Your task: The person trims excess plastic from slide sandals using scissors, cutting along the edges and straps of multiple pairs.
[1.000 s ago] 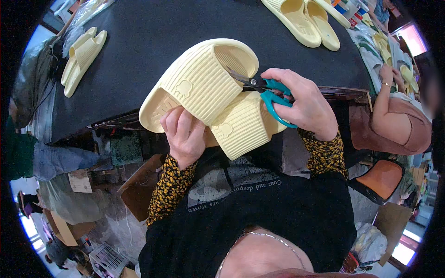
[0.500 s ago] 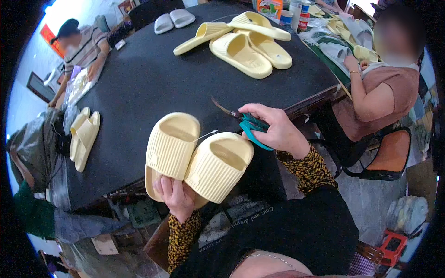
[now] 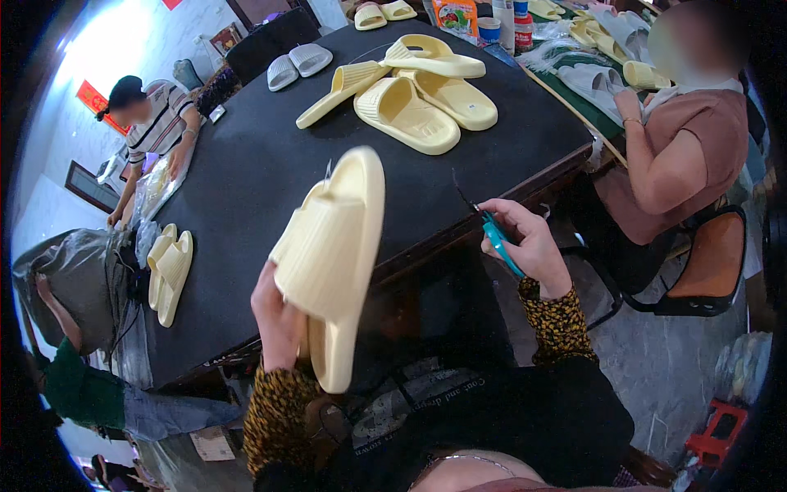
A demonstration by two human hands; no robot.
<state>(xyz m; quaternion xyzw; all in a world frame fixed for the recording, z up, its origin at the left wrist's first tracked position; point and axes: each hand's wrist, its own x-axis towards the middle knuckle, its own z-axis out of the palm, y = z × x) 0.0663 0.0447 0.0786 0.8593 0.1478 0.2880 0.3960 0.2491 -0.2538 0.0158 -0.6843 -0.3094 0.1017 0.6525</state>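
My left hand is closed around a pair of pale yellow ribbed slippers, held up over the table's near edge. They are tilted together, so one slipper shows edge-on and partly covers the other. A thin white tie sticks out near their upper end. In my right hand, to the right and apart from the slippers, is a pair of scissors with teal handles. Their slim dark blades point up and away.
Several yellow slippers lie heaped on the dark table, with grey slippers behind and a yellow pair at left. One person sits at right handling grey slippers; another works at far left. A red stool stands lower right.
The slippers, side by side with soles down before, have been turned and tilted together in my left hand. My right hand with the scissors has moved right, away from them.
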